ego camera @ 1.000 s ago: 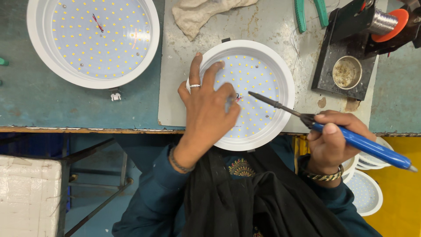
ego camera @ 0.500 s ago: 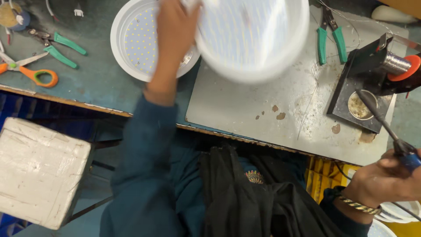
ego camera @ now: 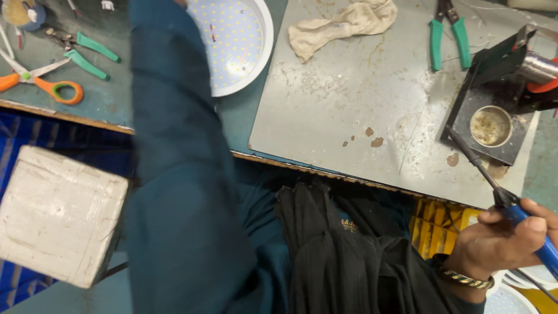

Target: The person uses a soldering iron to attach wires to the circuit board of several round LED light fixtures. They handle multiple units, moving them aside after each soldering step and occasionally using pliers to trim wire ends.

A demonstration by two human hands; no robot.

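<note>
My right hand (ego camera: 501,239) sits low at the right, off the table's edge, gripping a blue-handled soldering iron (ego camera: 478,167). Its thin dark tip points up toward a round tin (ego camera: 490,125) on a black soldering stand (ego camera: 494,93). My left arm, in a dark teal sleeve (ego camera: 174,145), stretches up past the top edge, so the left hand itself is out of view. A round white LED lamp panel (ego camera: 235,40) lies on the bench, partly hidden by that sleeve. The grey metal sheet (ego camera: 349,99) in front of me has nothing lying on its middle.
A crumpled beige cloth (ego camera: 343,23) and green-handled pliers (ego camera: 447,35) lie at the back of the sheet. Orange scissors (ego camera: 49,86) and green cutters (ego camera: 87,52) are at far left. A white block (ego camera: 55,215) stands below the bench at left, a yellow crate (ego camera: 439,227) at right.
The lamp that my left hand lifted off the metal sheet has gone out of view with the hand, up past the top edge. My right hand has drawn the soldering iron back and down.
</note>
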